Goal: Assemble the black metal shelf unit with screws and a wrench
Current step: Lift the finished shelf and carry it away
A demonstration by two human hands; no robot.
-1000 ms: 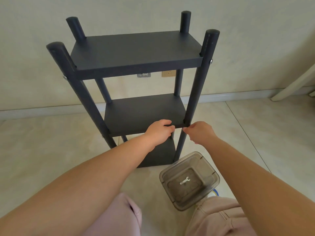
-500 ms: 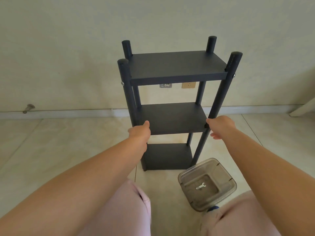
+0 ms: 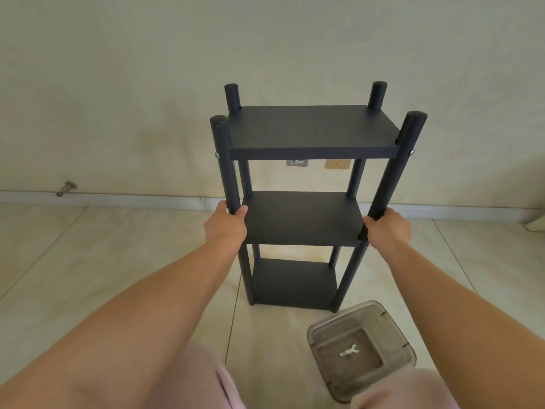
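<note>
The shelf (image 3: 300, 219) stands upright on the floor at 12 o'clock. Left hand (image 3: 225, 224) and right hand (image 3: 387, 228) each grip a front post, probably steadying it; the wrench (image 3: 348, 350) lies in the tub (image 3: 318, 335) at 5 o'clock.

The shelf unit (image 3: 303, 219) is matt black metal, with small shiny screw heads (image 3: 217, 155) on its front posts. Beside its base, a smoky translucent plastic container (image 3: 392, 326) holds a pale metal wrench (image 3: 349, 350) on glossy beige floor tiles (image 3: 88, 276).

Both arms reach forward (bare forearms), left hand (image 3: 226, 224) and right hand (image 3: 387, 230) curled in grips.
</note>
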